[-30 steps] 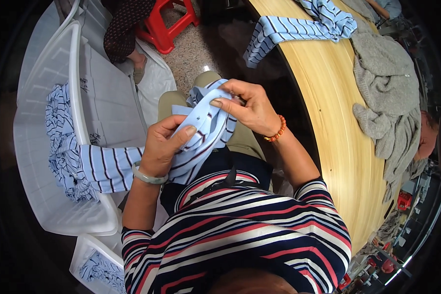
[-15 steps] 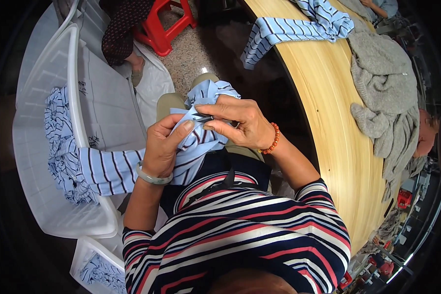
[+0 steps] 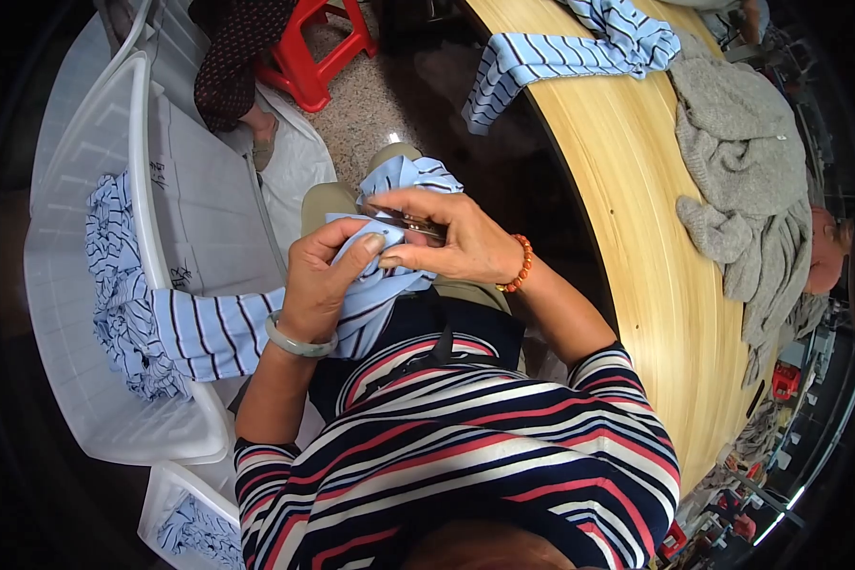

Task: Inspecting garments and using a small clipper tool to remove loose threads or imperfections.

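Note:
A light-blue striped knit garment (image 3: 220, 328) lies across my lap, one end trailing left into a white bin. My left hand (image 3: 318, 280) is closed on it, thumb and fingers pinching a plain blue edge. In my right hand (image 3: 470, 237) is a pair of dark metal thread snips (image 3: 420, 225), held between thumb and fingers. The blades lie right above the pinched cloth, close to my left thumb. Whether the blade tips touch the fabric I cannot tell.
At my left, the white plastic bin (image 3: 142, 142) holds more striped cloth; a smaller bin (image 3: 152, 503) sits below. On the right curves a wooden table (image 3: 627, 218) with a striped piece (image 3: 551, 62) and grey knits (image 3: 741, 142). Ahead are a red stool (image 3: 323, 62) and another person's leg (image 3: 233, 76).
The snips have swung from pointing left along the cloth to a more slanted hold, and their blades look closer together. My right hand has shifted slightly left; the left hand keeps its pinch.

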Demonstrator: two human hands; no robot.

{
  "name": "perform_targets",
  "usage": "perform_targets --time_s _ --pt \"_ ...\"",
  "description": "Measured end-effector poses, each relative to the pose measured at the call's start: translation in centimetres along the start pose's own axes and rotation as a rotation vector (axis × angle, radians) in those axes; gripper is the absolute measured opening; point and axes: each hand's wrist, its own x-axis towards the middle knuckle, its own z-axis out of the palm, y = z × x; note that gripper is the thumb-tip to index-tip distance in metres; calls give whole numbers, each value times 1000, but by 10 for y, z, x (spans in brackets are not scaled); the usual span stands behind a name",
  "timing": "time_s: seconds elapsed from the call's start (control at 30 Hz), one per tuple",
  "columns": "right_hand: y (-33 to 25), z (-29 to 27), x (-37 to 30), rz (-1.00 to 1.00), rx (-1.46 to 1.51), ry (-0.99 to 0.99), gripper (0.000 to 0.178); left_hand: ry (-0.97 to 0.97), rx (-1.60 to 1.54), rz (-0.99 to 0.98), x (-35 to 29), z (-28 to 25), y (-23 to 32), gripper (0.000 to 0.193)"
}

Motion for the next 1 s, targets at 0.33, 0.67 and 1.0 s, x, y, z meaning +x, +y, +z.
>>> perform_targets --time_s 0.33,0.67,1.0 --pt "-4 -35 -5 -17 155 90 13 -211 157 -47 5 -39 -9 30" --pt "-7 -37 -7 -48 266 -3 16 -268 -49 1 30 0 18 34" --pt "11 -38 -7 -4 207 19 14 -164 -238 -125 19 -2 0 24"
